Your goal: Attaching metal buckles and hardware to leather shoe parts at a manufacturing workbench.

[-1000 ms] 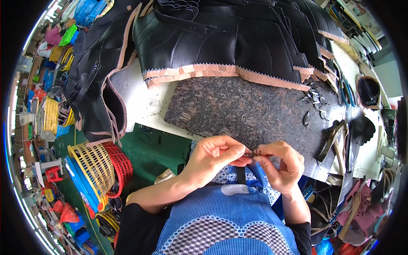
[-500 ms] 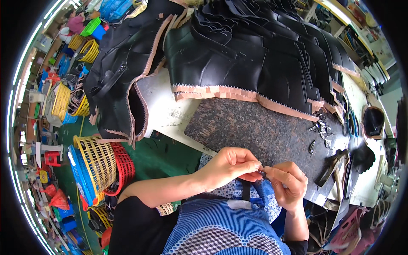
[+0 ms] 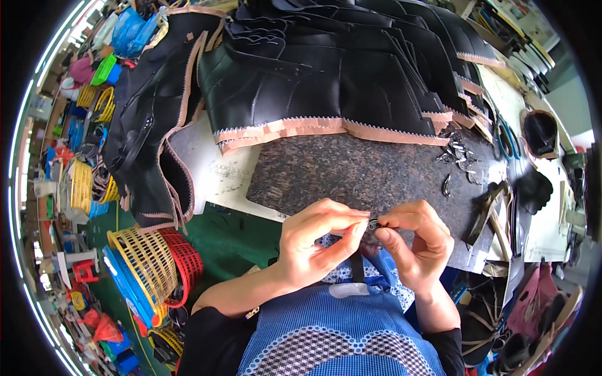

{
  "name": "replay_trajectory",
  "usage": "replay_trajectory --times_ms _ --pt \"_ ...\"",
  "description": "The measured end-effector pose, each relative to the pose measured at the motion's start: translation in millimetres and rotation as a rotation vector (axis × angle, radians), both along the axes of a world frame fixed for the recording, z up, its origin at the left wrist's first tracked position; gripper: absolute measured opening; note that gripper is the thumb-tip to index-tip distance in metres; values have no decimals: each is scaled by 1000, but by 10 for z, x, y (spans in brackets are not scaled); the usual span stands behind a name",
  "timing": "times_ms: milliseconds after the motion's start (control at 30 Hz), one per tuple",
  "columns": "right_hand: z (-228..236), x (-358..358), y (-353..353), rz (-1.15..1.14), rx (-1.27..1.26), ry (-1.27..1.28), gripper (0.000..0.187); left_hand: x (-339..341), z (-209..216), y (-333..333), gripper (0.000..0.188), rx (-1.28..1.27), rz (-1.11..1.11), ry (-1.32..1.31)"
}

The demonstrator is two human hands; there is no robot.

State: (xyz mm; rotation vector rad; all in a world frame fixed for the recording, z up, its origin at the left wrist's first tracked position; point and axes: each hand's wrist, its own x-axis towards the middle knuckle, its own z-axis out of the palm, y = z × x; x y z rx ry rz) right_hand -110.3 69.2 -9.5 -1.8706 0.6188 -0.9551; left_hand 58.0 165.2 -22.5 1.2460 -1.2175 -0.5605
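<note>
My left hand (image 3: 320,241) and my right hand (image 3: 419,244) meet above the near edge of the dark speckled slab (image 3: 313,169). Thumb and forefinger of each are pinched around a small dark metal piece (image 3: 374,223), which looks like a zipper slider but is too small to be sure of. Similar small shiny metal pieces (image 3: 461,155) lie loose on the slab's right part. Beyond the slab, black leather boot uppers (image 3: 295,94) with zigzag-stitched tan edges lie overlapped in a stack. Another black upper (image 3: 147,125) hangs over the table's left edge.
Blue-handled scissors (image 3: 508,139) lie to the right, near a dark round-mouthed piece (image 3: 540,133) and tan-and-black strips (image 3: 495,219). Yellow (image 3: 144,266) and red (image 3: 182,263) plastic baskets stand at left over the green floor (image 3: 226,241). A blue apron (image 3: 338,319) covers my front.
Both hands have risen a little away from my body, with the small piece between them now showing more clearly. The view has shifted, so the table and uppers appear further left and higher.
</note>
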Motion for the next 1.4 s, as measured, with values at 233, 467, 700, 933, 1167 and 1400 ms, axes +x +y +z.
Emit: replay_trajectory --times_ms 233,467,700,933,1167,1400 --pt "-58 38 89 4 201 -84 11 -14 -20 69 12 59 -14 102" --pt "66 61 51 33 -333 44 20 85 85 72 11 340 -234 610" --pt "206 -159 -109 14 -21 -123 12 1444 895 -883 31 -211 275 -1262" --pt "10 -195 -53 22 335 -159 11 1744 957 -905 34 125 138 -1558" --pt "134 123 -109 155 345 -145 12 1736 1562 -977 32 643 -345 -1271" --pt "526 356 -157 382 -210 -178 14 1319 1519 -162 35 872 -414 -268"
